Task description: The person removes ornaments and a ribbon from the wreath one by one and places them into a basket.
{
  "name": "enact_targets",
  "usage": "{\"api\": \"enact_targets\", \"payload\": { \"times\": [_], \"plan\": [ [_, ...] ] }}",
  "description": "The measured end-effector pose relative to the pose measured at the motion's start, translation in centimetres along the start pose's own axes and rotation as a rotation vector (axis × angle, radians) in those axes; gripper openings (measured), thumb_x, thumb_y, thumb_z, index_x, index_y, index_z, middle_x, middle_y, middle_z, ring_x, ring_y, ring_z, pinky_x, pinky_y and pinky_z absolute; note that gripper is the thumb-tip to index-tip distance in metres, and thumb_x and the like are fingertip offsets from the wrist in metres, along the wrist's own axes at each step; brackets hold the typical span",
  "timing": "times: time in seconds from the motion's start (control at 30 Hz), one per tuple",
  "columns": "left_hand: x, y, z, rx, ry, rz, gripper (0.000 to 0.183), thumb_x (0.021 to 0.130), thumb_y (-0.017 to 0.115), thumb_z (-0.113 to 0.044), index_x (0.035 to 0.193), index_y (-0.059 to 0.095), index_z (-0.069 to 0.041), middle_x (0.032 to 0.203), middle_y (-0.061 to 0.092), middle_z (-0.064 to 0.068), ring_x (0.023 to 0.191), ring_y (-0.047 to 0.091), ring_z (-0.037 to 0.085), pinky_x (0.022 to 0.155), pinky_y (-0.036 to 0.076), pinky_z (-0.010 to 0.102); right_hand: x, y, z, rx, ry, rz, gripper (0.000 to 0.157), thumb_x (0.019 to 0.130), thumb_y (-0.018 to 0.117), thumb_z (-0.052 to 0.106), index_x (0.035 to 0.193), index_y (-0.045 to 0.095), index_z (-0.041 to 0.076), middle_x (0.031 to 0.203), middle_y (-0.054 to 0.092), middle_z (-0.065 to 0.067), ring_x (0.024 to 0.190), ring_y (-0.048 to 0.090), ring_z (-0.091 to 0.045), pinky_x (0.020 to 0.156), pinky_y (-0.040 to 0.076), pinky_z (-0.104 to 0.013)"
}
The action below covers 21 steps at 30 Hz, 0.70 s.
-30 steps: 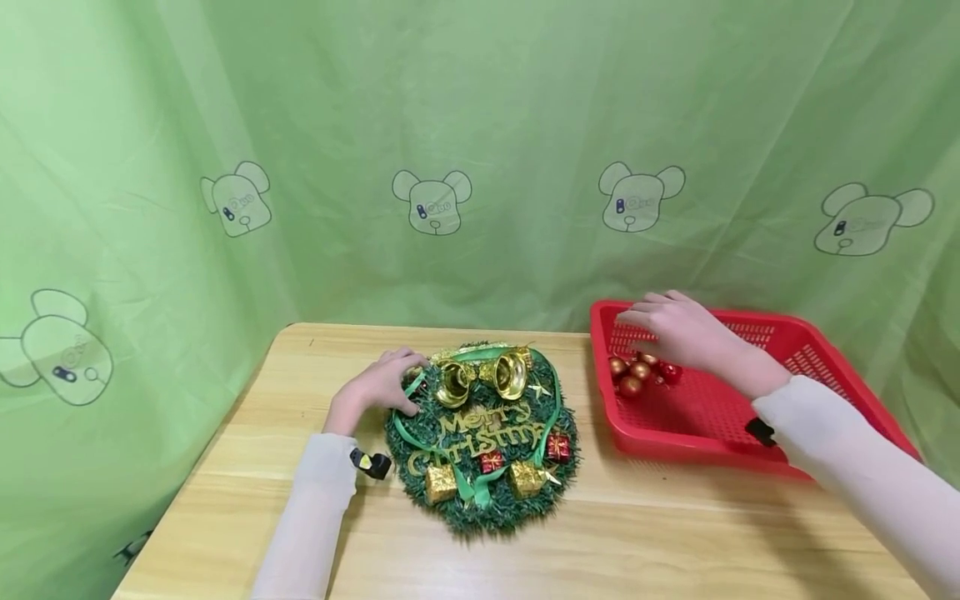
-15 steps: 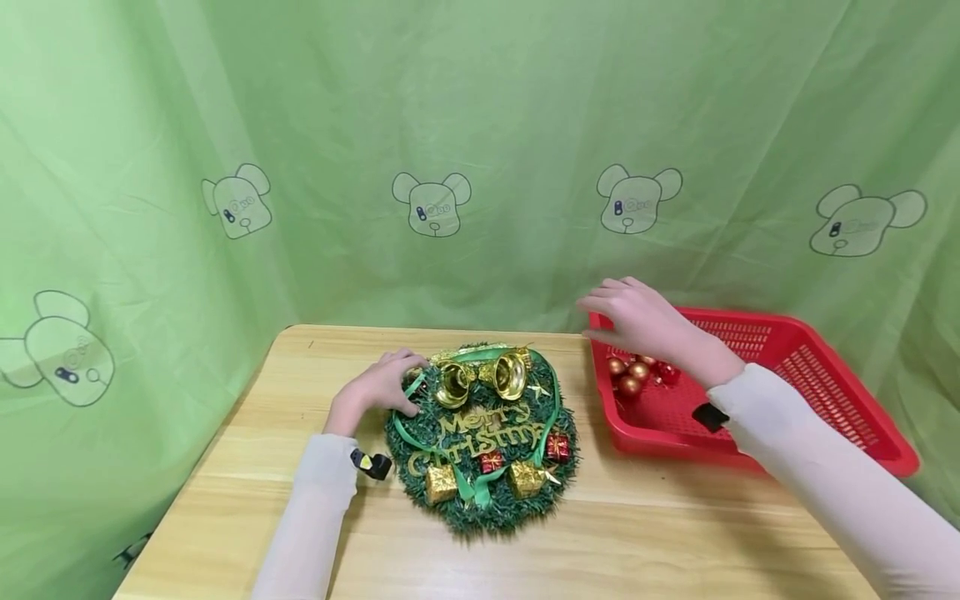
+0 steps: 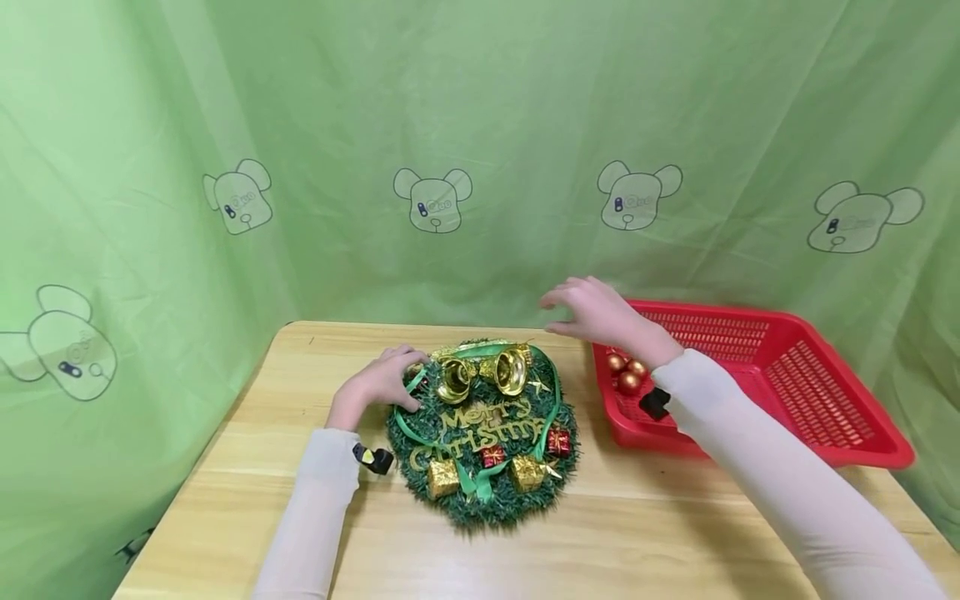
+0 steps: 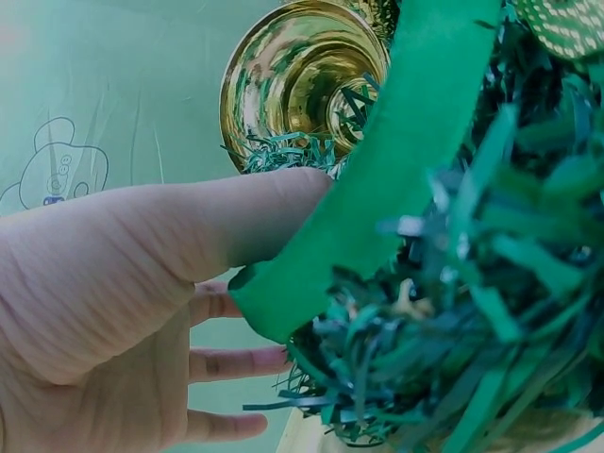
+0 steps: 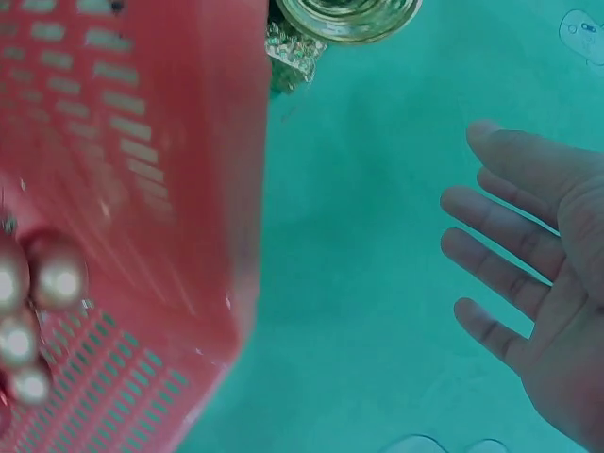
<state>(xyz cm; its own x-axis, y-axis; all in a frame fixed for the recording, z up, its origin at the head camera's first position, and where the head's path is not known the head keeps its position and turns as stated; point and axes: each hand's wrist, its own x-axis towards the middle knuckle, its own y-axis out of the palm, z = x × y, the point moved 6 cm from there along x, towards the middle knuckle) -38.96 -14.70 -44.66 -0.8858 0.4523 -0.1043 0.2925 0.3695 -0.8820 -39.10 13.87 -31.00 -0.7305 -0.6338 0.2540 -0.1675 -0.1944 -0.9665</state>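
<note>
A green tinsel Christmas wreath lies on the table, bearing gold "Merry Christmas" lettering, two gold bells, small gift boxes and green ribbon. My left hand holds its upper left edge. In the left wrist view the thumb presses on the ribbon, while the other fingers reach behind the tinsel. Over the near left corner of a red basket, my right hand hovers with relaxed, spread fingers. Nothing is in it in the right wrist view.
Several gold baubles sit in the basket's left end, right of the wreath. The wooden table ends at a green curtain printed with bear heads, which also hangs along the left side.
My right hand has moved left, from above the baubles in the basket to the basket's left rim. My left hand and the wreath have stayed in place.
</note>
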Motion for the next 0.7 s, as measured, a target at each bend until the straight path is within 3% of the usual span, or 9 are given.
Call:
{"api": "enact_targets", "payload": {
  "times": [0.33, 0.7],
  "plan": [
    [0.1, 0.0, 0.0, 0.014, -0.003, 0.0, 0.08, 0.065, 0.083, -0.024, 0.136, 0.045, -0.026, 0.14, 0.041, -0.002, 0.128, 0.036, 0.025, 0.103, 0.04, 0.049, 1.2, 3.0, -0.8, 0.131, 0.133, 0.134, 0.04, 0.08, 0.073, 0.026, 0.115, 0.065, 0.008, 0.11, 0.069, -0.009, 0.101, 0.063, -0.027, 0.089, 0.05, -0.045],
    [0.1, 0.0, 0.1, 0.012, 0.008, -0.012, 0.08, 0.065, 0.084, -0.023, 0.135, 0.046, -0.026, 0.139, 0.041, -0.001, 0.127, 0.037, 0.025, 0.102, 0.04, 0.049, 1.9, 5.2, -1.6, 0.295, 0.249, 0.315, 0.032, 0.079, 0.073, 0.016, 0.108, 0.068, 0.004, 0.099, 0.07, -0.011, 0.09, 0.064, -0.022, 0.08, 0.054, -0.038]
  ]
}}
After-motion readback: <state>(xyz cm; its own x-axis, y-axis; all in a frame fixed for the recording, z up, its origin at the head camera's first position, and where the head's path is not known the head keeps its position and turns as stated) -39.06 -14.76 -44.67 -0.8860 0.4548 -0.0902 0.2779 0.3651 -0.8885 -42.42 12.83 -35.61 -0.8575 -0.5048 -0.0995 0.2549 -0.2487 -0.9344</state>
